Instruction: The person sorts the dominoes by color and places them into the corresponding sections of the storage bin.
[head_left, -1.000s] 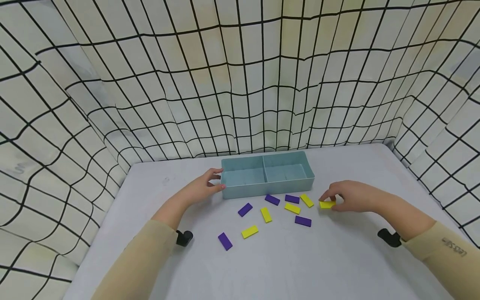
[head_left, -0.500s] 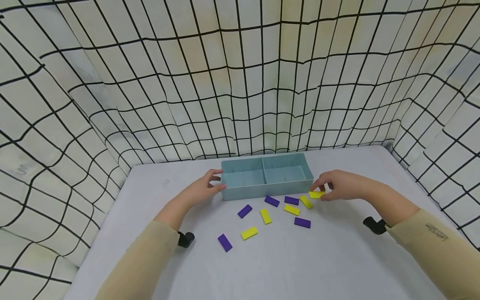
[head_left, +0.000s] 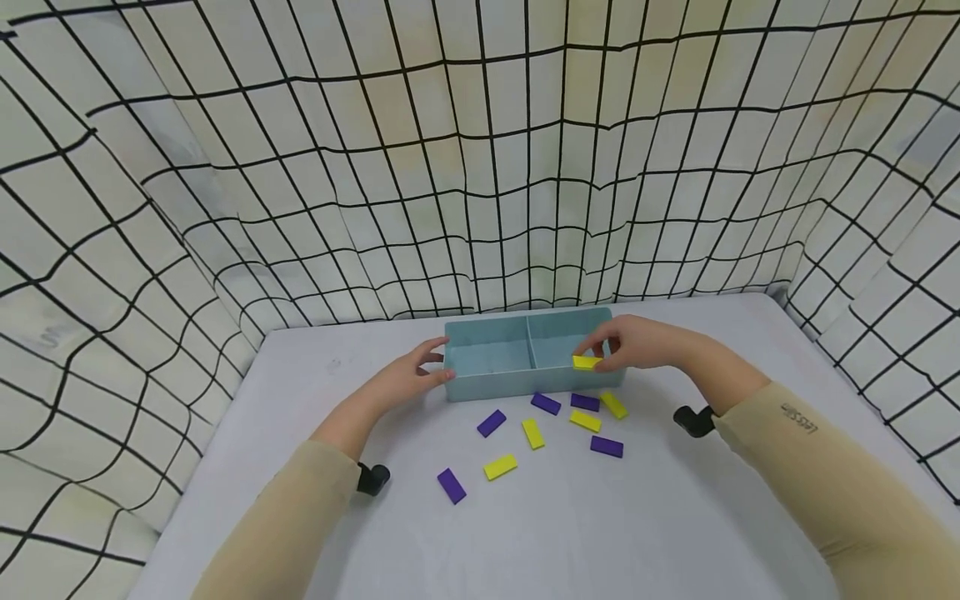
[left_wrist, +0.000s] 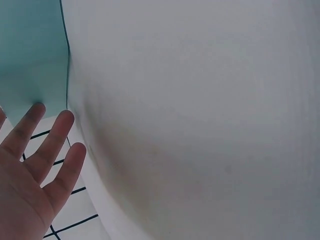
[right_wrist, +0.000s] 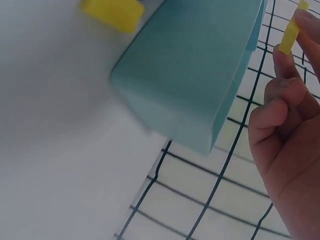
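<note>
A pale blue-green box (head_left: 498, 386) with a divider making two compartments stands toward the back of the table. At its left end my left hand (head_left: 407, 373) rests against the wall, fingers (left_wrist: 52, 142) extended and spread. My right hand (head_left: 647, 342) pinches a small yellow block (head_left: 585, 363) between thumb and fingers, above the front of the right compartment. In the right wrist view this yellow block (right_wrist: 291, 32) is held higher than the box wall. Below the box lie loose yellow blocks, such as one yellow block (head_left: 500, 467), and purple blocks, such as one purple block (head_left: 452, 486).
The blocks lie scattered on the white tabletop (head_left: 555, 533) in front of the box. A black grid net (head_left: 517, 167) over pale sheeting surrounds the back and both sides. Each wrist carries a black device, such as the right one (head_left: 693, 421).
My right hand has carried the yellow block left and upward from the table beside the box to above its right compartment. My left hand has stayed at the box's left end.
</note>
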